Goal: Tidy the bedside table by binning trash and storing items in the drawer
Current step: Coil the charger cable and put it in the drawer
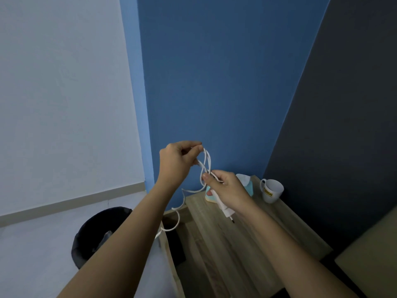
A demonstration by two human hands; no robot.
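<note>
Both hands hold a white charger cable [206,163] up in front of the blue wall, above the wooden bedside table [225,244]. My left hand [177,161] pinches loops of the cable at the top. Lower and to the right, my right hand [227,191] grips the cable and the white plug adapter [225,209], whose pins point down. The cable's free end dangles in curls toward the table's open drawer [174,237] on the left side. A dark item lies inside the drawer.
A black bin [94,235] with a dark liner stands on the floor left of the table. At the table's back stand a blue tissue box [247,186], partly hidden by my right hand, and a white mug [271,190]. A bed edge [369,254] is at the right.
</note>
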